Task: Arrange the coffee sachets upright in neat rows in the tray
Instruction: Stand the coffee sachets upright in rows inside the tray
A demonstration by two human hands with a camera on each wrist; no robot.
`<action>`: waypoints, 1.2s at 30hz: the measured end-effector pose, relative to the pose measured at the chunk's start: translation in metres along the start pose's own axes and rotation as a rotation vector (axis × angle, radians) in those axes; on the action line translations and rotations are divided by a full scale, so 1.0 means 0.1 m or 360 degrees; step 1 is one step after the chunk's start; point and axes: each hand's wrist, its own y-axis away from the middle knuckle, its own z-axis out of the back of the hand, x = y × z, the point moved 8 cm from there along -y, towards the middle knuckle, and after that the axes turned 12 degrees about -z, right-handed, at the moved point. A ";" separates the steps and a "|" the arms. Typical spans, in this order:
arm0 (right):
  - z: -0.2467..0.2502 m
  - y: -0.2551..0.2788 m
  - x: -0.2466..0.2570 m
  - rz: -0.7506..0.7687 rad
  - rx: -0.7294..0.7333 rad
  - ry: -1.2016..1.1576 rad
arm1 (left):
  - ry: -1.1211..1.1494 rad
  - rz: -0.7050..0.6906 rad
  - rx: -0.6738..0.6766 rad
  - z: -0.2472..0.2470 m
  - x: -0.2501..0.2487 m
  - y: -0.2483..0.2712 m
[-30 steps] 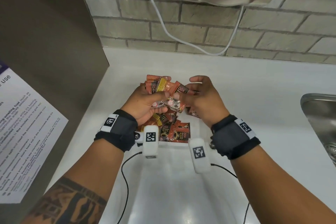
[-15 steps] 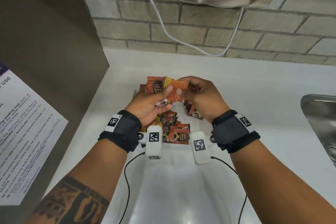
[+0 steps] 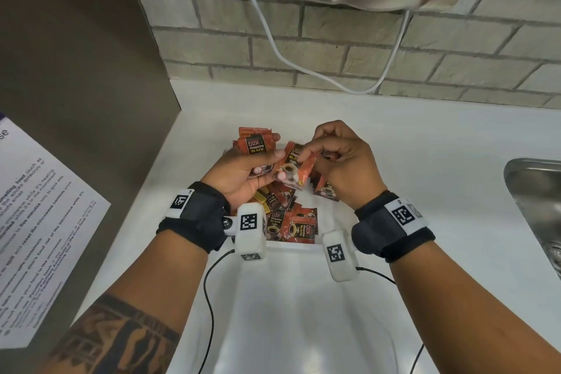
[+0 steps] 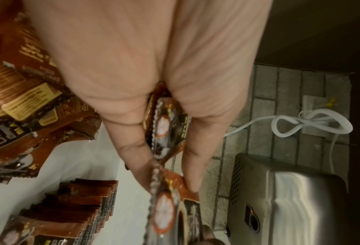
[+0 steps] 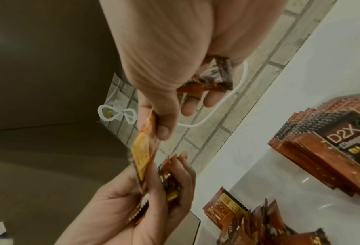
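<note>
Left hand [image 3: 243, 173] grips a small stack of coffee sachets [image 3: 256, 144], count indeterminate. Right hand [image 3: 343, 164] pinches one sachet [image 3: 299, 168] between thumb and forefinger, with one more [image 5: 212, 77] tucked under the curled fingers. Both are above the white tray [image 3: 303, 247] on the desk [image 3: 425, 143]. One upright row [image 4: 80, 203] stands in the tray; loose sachets [image 3: 291, 223] lie flat.

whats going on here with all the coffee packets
A person is sorting coffee sachets into a white tray on a counter. The left hand holds a small bunch of sachets, and the right hand pinches a single sachet next to that bunch, apparently adding it. One row of sachets already stands upright in the tray, while a loose pile lies jumbled there, yet to be sorted.
</note>
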 end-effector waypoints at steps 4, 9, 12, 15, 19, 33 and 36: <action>-0.01 0.00 -0.08 -0.0031 -0.0017 -0.0063 | -0.0094 -0.0032 0.0064 -0.02 0.00 -0.02; 0.05 -0.03 -0.29 -0.0453 -0.0150 -0.0323 | -0.0217 -0.0178 -0.0012 -0.01 -0.07 -0.08; -0.13 0.02 -0.51 -0.0983 0.0093 -0.0927 | -0.0273 -0.0250 -0.0055 -0.02 -0.10 -0.09; -0.32 0.01 -0.51 -0.1017 0.0322 -0.1014 | -0.0323 -0.0278 -0.0020 -0.10 -0.09 -0.08; -0.28 -0.06 -0.44 -0.0906 0.0272 -0.1038 | -0.0073 -0.0154 -0.0031 -0.14 -0.05 -0.07; -0.27 -0.09 -0.20 -0.0627 0.0413 -0.0412 | -0.0260 -0.0071 -0.0050 -0.14 0.06 0.00; -0.23 -0.09 -0.22 -0.0662 0.0400 -0.0499 | -0.0002 0.0013 -0.0130 -0.09 0.09 -0.01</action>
